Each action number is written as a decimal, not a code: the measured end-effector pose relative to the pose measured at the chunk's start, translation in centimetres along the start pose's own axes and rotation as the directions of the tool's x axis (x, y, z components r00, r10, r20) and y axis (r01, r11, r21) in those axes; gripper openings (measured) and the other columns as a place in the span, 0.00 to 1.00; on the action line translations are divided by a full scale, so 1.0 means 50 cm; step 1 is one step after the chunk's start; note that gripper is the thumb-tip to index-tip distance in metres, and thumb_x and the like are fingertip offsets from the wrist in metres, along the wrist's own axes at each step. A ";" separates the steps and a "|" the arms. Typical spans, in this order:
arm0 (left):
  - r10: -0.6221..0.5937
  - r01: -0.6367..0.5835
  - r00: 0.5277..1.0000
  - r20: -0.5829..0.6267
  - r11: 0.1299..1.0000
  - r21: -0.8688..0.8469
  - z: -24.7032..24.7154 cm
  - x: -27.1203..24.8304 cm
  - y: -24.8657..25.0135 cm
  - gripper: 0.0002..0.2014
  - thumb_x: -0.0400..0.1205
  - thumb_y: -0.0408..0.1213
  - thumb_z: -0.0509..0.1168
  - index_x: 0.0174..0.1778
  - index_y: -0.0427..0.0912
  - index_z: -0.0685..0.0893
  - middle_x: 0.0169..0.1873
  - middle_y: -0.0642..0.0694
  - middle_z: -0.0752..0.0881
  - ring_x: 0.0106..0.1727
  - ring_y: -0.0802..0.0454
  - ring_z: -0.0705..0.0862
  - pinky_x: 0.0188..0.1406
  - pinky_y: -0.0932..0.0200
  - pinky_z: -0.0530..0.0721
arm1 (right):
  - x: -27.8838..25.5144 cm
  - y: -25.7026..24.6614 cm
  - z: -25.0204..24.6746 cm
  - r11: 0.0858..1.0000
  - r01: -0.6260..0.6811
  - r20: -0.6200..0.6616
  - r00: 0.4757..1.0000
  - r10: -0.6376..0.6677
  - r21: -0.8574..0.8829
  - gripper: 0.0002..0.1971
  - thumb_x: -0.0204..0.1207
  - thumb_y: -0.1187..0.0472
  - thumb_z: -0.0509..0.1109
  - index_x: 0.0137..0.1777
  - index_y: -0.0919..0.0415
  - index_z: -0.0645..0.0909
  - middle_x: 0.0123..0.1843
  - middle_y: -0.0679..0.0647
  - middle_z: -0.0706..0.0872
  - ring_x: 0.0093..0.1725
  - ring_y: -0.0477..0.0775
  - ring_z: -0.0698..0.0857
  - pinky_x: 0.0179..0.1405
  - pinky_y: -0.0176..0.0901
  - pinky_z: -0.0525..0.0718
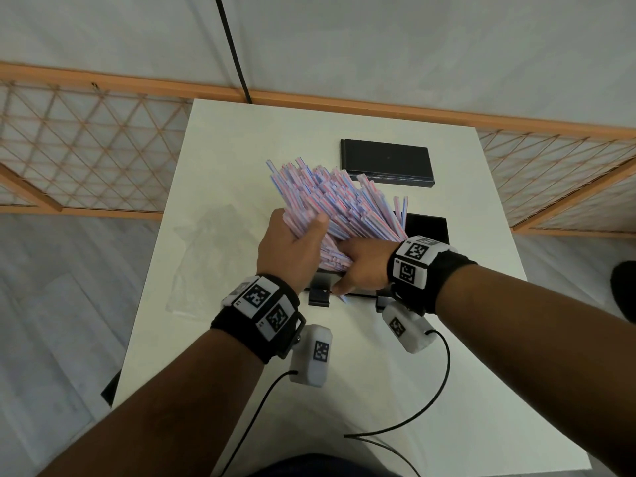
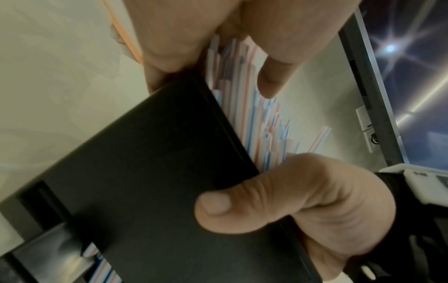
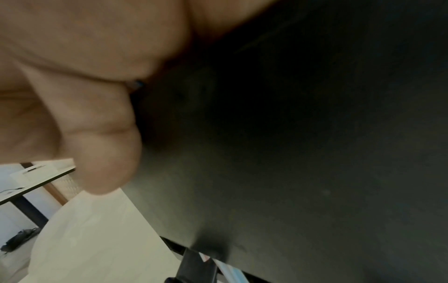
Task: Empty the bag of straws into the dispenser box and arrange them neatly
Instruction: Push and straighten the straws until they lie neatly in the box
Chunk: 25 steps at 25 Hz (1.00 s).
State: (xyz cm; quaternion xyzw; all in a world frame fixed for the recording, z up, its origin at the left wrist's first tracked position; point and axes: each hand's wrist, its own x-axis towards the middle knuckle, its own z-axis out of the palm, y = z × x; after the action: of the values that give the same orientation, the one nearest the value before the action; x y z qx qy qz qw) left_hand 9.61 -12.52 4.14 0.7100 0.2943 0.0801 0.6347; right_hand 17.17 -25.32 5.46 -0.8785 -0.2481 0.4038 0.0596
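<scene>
A thick bundle of pink, blue and white striped straws (image 1: 327,201) leans to the far left out of the black dispenser box (image 1: 426,228). My left hand (image 1: 296,242) grips the bundle low down, thumb over its top; its fingers (image 2: 266,76) curl round the straws (image 2: 247,114). My right hand (image 1: 361,266) holds the box's front wall (image 2: 145,181), thumb (image 2: 242,210) outside, fingers hidden behind among the straw ends. The right wrist view shows the palm (image 3: 84,86) against the dark box wall (image 3: 290,134). The empty clear bag (image 1: 206,256) lies flat on the left.
The box's black lid (image 1: 387,161) lies flat at the back of the white table (image 1: 481,339). A few straw tips show in the box's front dispensing tray (image 1: 320,296). Wrist-camera cables (image 1: 413,425) trail over the near table. A wooden lattice screen (image 1: 86,149) stands behind.
</scene>
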 end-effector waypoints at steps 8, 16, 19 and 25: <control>0.070 -0.078 0.996 0.051 0.985 0.154 -0.011 -0.006 -0.016 0.28 0.78 0.57 0.70 0.71 0.49 0.78 0.62 0.52 0.87 0.61 0.55 0.86 0.64 0.54 0.83 | -0.037 0.017 0.002 0.987 0.130 -0.226 0.963 -0.147 -0.089 0.28 0.64 0.30 0.74 0.50 0.53 0.79 0.42 0.49 0.85 0.42 0.53 0.84 0.45 0.47 0.84; -0.128 0.124 0.989 0.075 0.991 0.056 -0.012 -0.005 -0.006 0.42 0.77 0.71 0.58 0.80 0.45 0.68 0.73 0.42 0.79 0.72 0.41 0.78 0.75 0.40 0.75 | -0.080 0.055 0.031 0.970 0.224 -0.434 0.868 -0.243 -0.096 0.22 0.64 0.37 0.77 0.43 0.52 0.75 0.38 0.47 0.79 0.37 0.53 0.78 0.39 0.49 0.82; -0.129 0.124 0.986 0.106 0.991 0.046 -0.006 -0.015 0.000 0.48 0.73 0.77 0.53 0.79 0.44 0.67 0.71 0.40 0.81 0.72 0.39 0.79 0.75 0.39 0.75 | -0.079 0.049 0.039 0.987 0.131 -0.387 0.909 -0.156 -0.090 0.18 0.69 0.37 0.73 0.43 0.49 0.77 0.35 0.46 0.79 0.39 0.55 0.81 0.41 0.47 0.83; -0.127 0.128 0.986 0.110 0.992 -0.007 -0.002 -0.023 0.004 0.53 0.64 0.79 0.51 0.78 0.45 0.67 0.69 0.43 0.82 0.70 0.41 0.80 0.74 0.38 0.75 | -0.073 0.046 0.047 0.993 0.103 -0.284 0.952 -0.114 -0.055 0.18 0.73 0.38 0.70 0.47 0.54 0.81 0.41 0.50 0.86 0.45 0.56 0.85 0.46 0.46 0.84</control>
State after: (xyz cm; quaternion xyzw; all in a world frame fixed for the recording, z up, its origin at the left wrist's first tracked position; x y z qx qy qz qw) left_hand 8.69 -13.05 4.63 0.6886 0.3035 0.0024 0.6586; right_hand 14.31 -29.32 5.67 -0.9138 -0.2927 0.2634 0.0995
